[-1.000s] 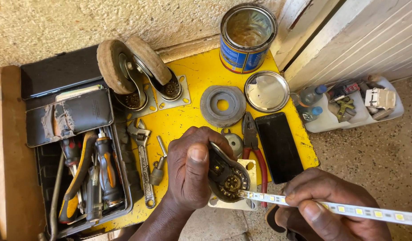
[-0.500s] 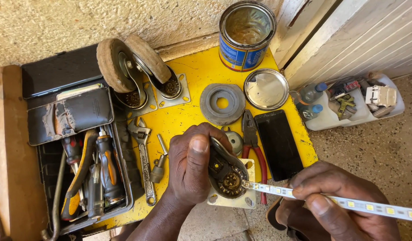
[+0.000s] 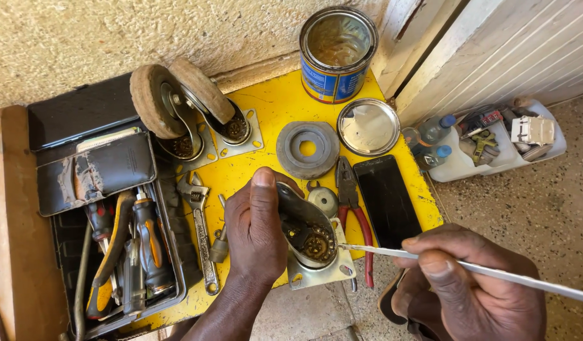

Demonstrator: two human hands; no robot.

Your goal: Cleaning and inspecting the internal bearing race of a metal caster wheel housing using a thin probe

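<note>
— Left hand (image 3: 257, 230)?
— Wrapped around the caster bracket (image 3: 310, 243) at the yellow board's (image 3: 272, 107) near edge.
— Right hand (image 3: 468, 287)?
— Pinching a thin strip (image 3: 493, 273), off the board, tip touching the bracket.

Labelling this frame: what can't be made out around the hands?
Head view only:
- Caster bracket: left hand covers its left side.
- Thin strip in right hand: far end cut off by the right edge.
- Right hand's palm and whatever lies beneath: hidden.
- Toolbox: lower tools overlap in shadow.
</note>
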